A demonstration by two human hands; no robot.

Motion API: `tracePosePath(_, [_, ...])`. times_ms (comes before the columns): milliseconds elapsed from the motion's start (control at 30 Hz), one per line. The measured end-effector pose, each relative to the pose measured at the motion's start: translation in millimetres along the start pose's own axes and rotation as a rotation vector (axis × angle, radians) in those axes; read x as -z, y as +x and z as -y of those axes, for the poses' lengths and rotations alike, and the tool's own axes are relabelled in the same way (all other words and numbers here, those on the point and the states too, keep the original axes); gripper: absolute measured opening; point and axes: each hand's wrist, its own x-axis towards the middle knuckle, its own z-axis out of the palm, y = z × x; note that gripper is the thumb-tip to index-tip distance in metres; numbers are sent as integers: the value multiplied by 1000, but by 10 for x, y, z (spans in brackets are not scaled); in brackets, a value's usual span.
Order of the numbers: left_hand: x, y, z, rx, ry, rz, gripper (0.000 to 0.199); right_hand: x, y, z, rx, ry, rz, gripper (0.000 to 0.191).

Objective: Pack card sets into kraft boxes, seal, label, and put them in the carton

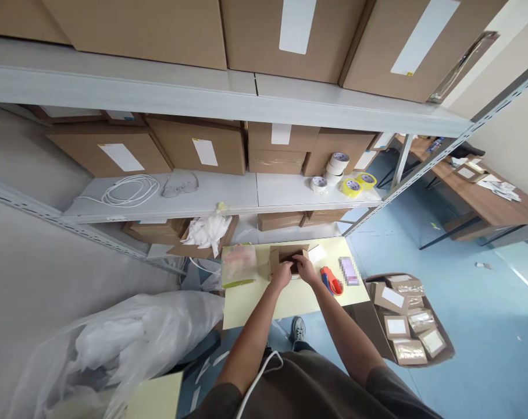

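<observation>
A small open cardboard box [274, 259] stands on the pale yellow table [255, 304]. My left hand [282, 273] is at its front left, fingers bent toward the opening. My right hand [305, 269] reaches in from the right, its fingers closed over something dark inside that I cannot make out. What my left fingers hold, if anything, is hidden. Right of the box lie a white paper [317, 254], a red and blue tape dispenser [332, 281] and a blurred-out flat item [349, 271]. A clear plastic bag [238, 265] lies on the left.
Metal shelves [194, 195] with cardboard boxes rise behind the table, holding tape rolls [352, 187] and a white cable [131, 191]. A large carton [448, 348] of small packed boxes stands on the floor at right. A big plastic sack [159, 326] bulges at left.
</observation>
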Motion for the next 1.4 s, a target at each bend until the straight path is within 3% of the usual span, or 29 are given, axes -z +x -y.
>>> tracePosePath(67, [-12,5,-14,16,141,3,37,-17,83,-44,28,-58,78,53])
tracePosePath(167, [40,-122,129,123,266,-112,38,59,68,-210,8,-215,138,54])
tracePosePath(233, [74,-229,262,238,297,-124,57,127,14,-348,-55,-305,176,64])
tracePosePath(333, [41,-307,426,368,301,-28,95,177,-60,-527,-155,-381,286,96])
tracePosePath(433, [-73,-265,515,414,289,15,106,165,-88,-629,-172,-434,377,118])
tracePosePath(700, [-210,-99,549,464,171,-103,64,125,205,-584,-66,-583,429,136])
tracePosePath(867, [-258,-83,539,514,143,-208,53,143,535,-599,-12,-608,560,155])
tracePosePath(1000, [-274,-44,530,519,136,-222,53,133,685,-582,-46,-645,647,167])
tracePosePath(1133, [-282,-25,520,548,122,-210,51,91,755,-488,-90,-693,680,167])
tracePosePath(1400, [-326,-99,482,556,41,-219,32,104,658,-342,-97,-766,571,154])
